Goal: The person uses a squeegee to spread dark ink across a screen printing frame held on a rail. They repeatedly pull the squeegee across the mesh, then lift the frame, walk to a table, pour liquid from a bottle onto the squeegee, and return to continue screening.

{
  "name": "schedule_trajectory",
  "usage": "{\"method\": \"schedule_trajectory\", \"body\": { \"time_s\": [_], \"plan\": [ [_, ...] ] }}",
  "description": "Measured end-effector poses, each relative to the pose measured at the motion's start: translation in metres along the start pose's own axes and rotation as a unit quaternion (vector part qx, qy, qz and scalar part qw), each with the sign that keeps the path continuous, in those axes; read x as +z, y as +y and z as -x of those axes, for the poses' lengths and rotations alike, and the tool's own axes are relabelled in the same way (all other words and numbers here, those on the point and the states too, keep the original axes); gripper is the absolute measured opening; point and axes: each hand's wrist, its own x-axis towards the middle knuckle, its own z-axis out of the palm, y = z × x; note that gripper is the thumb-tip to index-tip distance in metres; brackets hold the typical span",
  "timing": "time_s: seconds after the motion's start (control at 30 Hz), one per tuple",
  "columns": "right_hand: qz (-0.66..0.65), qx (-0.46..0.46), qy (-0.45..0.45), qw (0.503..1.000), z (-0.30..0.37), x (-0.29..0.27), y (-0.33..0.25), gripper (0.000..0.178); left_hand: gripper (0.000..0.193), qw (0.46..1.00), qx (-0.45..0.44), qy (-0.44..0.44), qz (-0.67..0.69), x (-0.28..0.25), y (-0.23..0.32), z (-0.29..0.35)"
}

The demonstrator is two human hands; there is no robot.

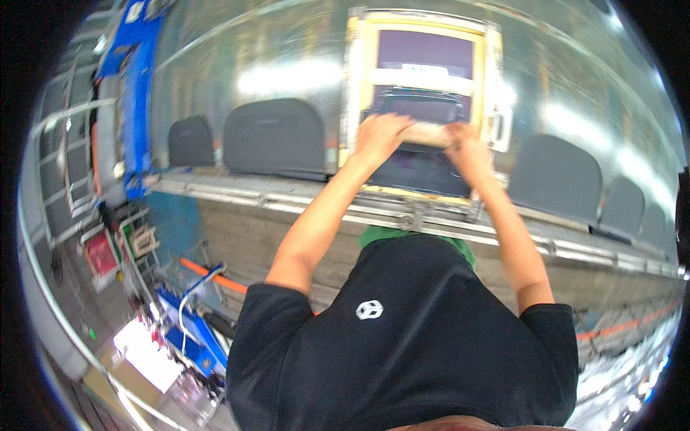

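Observation:
My left hand [384,135] and my right hand [466,147] are closed around the two ends of a pale wooden-handled squeegee [428,134]. The squeegee lies crosswise over a printing screen [368,72] with a yellowish border in a metal frame. Dark, glossy ink [424,169] covers the mesh on the near side of the handle, and more dark material shows just beyond it. Both hands are somewhat blurred, and the squeegee's blade cannot be made out. Whatever lies beneath the screen is hidden.
Dark grey, rounded fabric pieces [274,136] lie on the long shiny table [287,75] to both sides of the screen. A metal rail [251,194] runs along its near edge. Blue machinery [136,108] stands at the left end. A red crate [100,251] sits lower left.

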Motion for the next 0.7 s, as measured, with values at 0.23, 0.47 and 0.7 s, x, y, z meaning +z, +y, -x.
{"method": "schedule_trajectory", "body": {
  "time_s": [0.23, 0.47, 0.7],
  "plan": [
    [0.010, -0.044, 0.039, 0.998, -0.049, -0.012, 0.027, 0.050, 0.030, 0.994, -0.072, -0.083, -0.010, -0.006, 0.001, -0.066],
    [-0.029, -0.057, -0.026, 0.998, 0.065, 0.022, 0.015, 0.054, 0.036, 0.997, -0.037, -0.051, 0.033, 0.025, 0.035, 0.063],
    [-0.066, 0.187, 0.241, 0.950, -0.030, -0.019, 0.131, 0.043, 0.044, 0.999, -0.046, -0.014, 0.025, 0.028, 0.042, 0.073]
  ]
}}
